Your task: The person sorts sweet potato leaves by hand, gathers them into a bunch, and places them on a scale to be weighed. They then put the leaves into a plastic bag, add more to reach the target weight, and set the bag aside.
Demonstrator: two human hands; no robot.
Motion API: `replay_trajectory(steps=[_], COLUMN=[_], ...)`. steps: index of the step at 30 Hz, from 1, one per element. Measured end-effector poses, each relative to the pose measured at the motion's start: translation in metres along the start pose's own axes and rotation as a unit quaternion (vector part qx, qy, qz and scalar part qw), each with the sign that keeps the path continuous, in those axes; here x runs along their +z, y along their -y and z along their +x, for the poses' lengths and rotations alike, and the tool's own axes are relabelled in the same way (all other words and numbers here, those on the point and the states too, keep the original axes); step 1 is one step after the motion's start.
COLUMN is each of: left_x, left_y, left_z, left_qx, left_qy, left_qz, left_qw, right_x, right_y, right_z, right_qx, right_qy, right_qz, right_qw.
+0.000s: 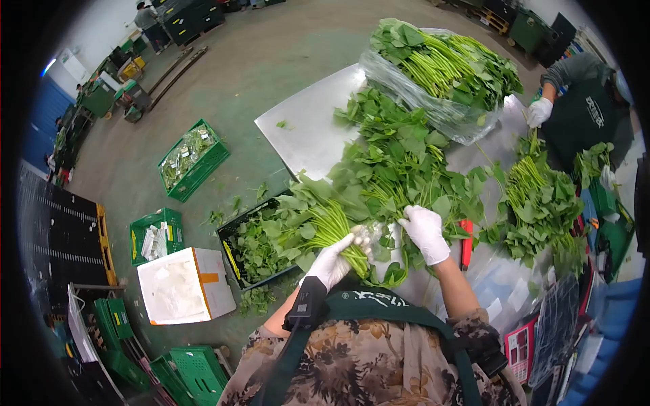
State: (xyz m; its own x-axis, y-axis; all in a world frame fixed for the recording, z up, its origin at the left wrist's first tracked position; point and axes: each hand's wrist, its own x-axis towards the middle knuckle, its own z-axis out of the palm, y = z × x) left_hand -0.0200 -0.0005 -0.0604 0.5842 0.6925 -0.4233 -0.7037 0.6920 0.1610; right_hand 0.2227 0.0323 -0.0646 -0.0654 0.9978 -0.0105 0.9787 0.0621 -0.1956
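My left hand (330, 264), in a white glove, is closed around the cut ends of a bunch of leafy green stems (330, 224). The leaves of the bunch fan out to the upper left, over a black crate (229, 252) with more greens in it. My right hand (426, 235), also gloved in white, is at the near edge of a large pile of leafy greens (396, 145) on the metal table. Its fingers are curled together among the leaves; what they pinch is hidden. Just right of it lies a long red object (466, 245).
A clear plastic bag of greens (440, 68) stands at the table's far side. At right, a co-worker's gloved hand (539, 112) is near another pile (535, 203). Left on the floor are a white foam box (172, 287) and green crates (193, 162). A pink scale (520, 352) sits lower right.
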Motion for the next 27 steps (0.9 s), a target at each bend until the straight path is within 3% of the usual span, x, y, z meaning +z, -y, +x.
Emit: replay_trajectory(steps=[2,3,4,5,7,9,12,15,19,25,27], left_x=[-0.007,-0.008,-0.006,-0.002,0.006,0.017,0.034,0.043,0.054,0.075,0.074], left_y=[0.001,0.001,0.0,0.0,0.0,-0.001,-0.003,-0.004,-0.006,-0.002,0.001], left_z=[0.0,0.0,-0.003,-0.004,-0.009,-0.012,-0.012,-0.009,-0.007,-0.007,-0.005], left_qx=[-0.005,-0.011,-0.008,0.008,0.038,0.063,0.099,0.125,0.148,0.137,0.126], left_qy=[-0.012,-0.019,-0.007,-0.013,-0.027,-0.031,-0.02,-0.026,-0.019,-0.004,-0.009], left_qz=[0.0,0.001,0.003,0.008,0.021,0.054,0.103,0.126,0.151,0.173,0.201], left_qw=[1.0,1.0,1.0,1.0,0.999,0.996,0.989,0.984,0.977,0.975,0.972], right_x=[-0.008,-0.016,-0.038,-0.055,-0.052,-0.044,-0.046,-0.059,-0.075,-0.082,-0.087], right_y=[-0.005,-0.007,-0.006,-0.007,-0.026,-0.029,-0.022,-0.009,0.017,0.05,0.059], right_z=[0.003,0.001,0.0,0.0,-0.006,-0.007,-0.017,-0.023,-0.033,-0.044,-0.045], right_qx=[0.048,0.059,0.119,0.173,0.112,0.173,0.129,0.101,0.09,0.05,0.023], right_qy=[0.033,0.004,0.044,0.081,0.043,0.079,0.067,0.047,0.035,0.035,0.023], right_qz=[0.104,0.175,0.365,0.537,0.782,0.709,0.785,0.809,0.706,0.603,0.522], right_qw=[0.993,0.983,0.923,0.821,0.611,0.679,0.602,0.577,0.702,0.795,0.852])
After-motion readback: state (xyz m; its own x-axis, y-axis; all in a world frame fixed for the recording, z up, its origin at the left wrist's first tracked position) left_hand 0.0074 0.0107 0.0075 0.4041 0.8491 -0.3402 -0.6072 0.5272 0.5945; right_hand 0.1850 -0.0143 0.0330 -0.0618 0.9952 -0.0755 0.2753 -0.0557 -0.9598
